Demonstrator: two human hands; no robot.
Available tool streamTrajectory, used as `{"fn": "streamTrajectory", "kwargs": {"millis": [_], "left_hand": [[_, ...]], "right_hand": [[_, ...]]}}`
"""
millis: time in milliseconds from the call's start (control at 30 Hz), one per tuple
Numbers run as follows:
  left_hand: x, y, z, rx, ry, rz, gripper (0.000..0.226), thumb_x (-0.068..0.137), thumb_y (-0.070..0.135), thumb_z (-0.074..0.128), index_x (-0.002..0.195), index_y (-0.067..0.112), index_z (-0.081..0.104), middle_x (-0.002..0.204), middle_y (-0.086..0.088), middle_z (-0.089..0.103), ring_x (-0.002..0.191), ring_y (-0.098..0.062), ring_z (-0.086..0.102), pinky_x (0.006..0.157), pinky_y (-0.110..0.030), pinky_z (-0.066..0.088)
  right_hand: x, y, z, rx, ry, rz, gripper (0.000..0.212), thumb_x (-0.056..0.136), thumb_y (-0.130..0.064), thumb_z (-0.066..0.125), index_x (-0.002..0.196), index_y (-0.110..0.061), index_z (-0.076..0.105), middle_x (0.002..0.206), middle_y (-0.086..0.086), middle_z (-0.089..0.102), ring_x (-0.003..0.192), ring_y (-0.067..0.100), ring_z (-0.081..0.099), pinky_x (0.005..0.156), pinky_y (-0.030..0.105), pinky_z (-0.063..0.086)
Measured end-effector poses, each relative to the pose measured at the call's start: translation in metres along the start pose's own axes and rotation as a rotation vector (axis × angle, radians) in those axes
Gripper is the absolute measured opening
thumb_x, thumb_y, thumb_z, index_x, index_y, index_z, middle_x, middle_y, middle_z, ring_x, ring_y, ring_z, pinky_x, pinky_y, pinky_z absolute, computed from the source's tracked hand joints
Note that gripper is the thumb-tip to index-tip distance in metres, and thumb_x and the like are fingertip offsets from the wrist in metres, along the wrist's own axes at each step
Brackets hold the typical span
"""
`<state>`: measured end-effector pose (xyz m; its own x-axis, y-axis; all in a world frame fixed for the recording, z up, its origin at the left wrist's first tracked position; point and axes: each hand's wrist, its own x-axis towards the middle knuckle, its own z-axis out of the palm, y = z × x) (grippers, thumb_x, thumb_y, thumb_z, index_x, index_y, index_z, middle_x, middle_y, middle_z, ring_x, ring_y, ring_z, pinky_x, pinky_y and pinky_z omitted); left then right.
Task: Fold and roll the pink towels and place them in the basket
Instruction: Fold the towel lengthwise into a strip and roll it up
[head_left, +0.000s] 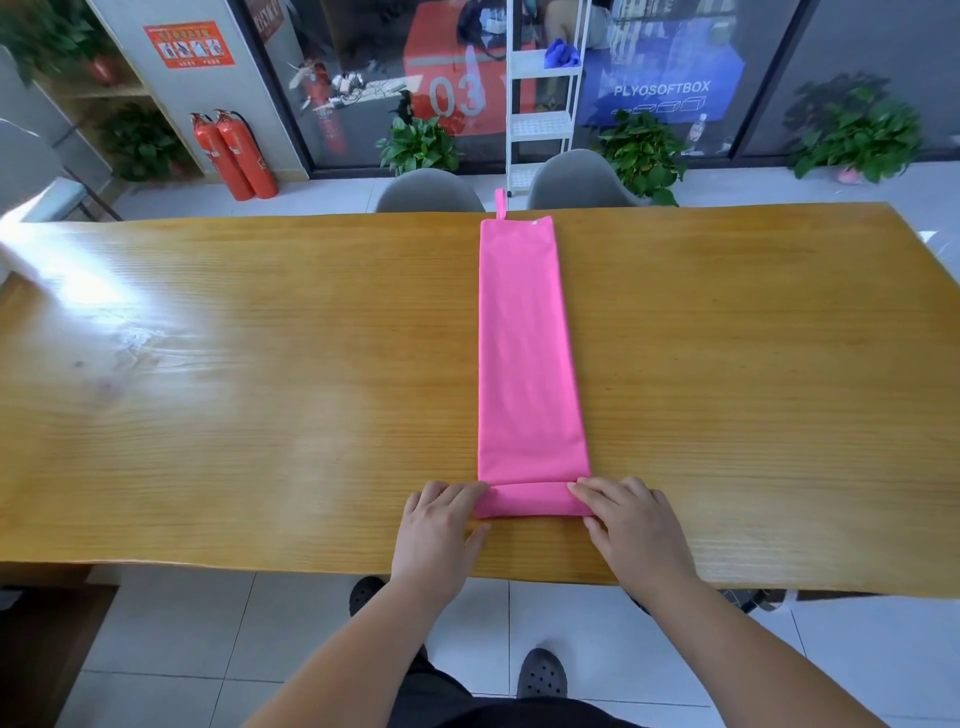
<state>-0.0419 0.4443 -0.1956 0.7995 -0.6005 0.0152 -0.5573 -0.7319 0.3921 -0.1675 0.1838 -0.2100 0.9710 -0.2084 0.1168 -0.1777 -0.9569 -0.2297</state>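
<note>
On the counter (260, 364) I pinch both ends of the roll started in the pink towel (524, 353), left hand (441, 519) and right hand (631, 519) fingers curled around it, probably to keep it straight.

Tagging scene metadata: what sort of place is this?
Probably an office or meeting room: long wooden table, grey chairs, fire extinguishers, glass partition.
</note>
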Motion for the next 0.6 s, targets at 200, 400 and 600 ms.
{"fn": "streamTrajectory", "kwargs": {"millis": [200, 400, 600], "left_hand": [[0.016, -0.004, -0.005, -0.369, -0.081, -0.285, 0.047, 0.097, 0.044, 0.072, 0.139, 0.041, 0.05, 0.114, 0.035, 0.064, 0.107, -0.001, 0.055, 0.104, -0.036, 0.042], [0.0, -0.013, -0.007, -0.504, -0.142, -0.344, 0.034, 0.092, 0.059, 0.073, 0.116, 0.045, 0.055, 0.101, 0.026, 0.073, 0.101, -0.006, 0.061, 0.086, -0.031, 0.051], [0.0, -0.005, -0.012, -0.383, -0.118, -0.312, 0.028, 0.092, 0.064, 0.067, 0.109, 0.045, 0.053, 0.093, 0.023, 0.071, 0.1, -0.006, 0.059, 0.094, -0.041, 0.049]], "right_hand": [[0.011, 0.003, -0.013, 0.218, -0.168, 0.207, 0.044, 0.103, -0.044, 0.06, 0.146, -0.046, 0.054, 0.125, -0.02, 0.062, 0.105, 0.009, 0.053, 0.088, 0.032, 0.049], [-0.012, 0.002, -0.021, 0.536, -0.177, 0.411, 0.03, 0.094, -0.054, 0.07, 0.124, -0.05, 0.066, 0.108, -0.019, 0.062, 0.087, 0.001, 0.06, 0.074, 0.018, 0.047], [-0.01, -0.011, -0.033, 0.556, -0.142, 0.464, 0.023, 0.09, -0.053, 0.075, 0.111, -0.054, 0.067, 0.106, -0.022, 0.063, 0.088, -0.006, 0.06, 0.07, 0.017, 0.046]]}}
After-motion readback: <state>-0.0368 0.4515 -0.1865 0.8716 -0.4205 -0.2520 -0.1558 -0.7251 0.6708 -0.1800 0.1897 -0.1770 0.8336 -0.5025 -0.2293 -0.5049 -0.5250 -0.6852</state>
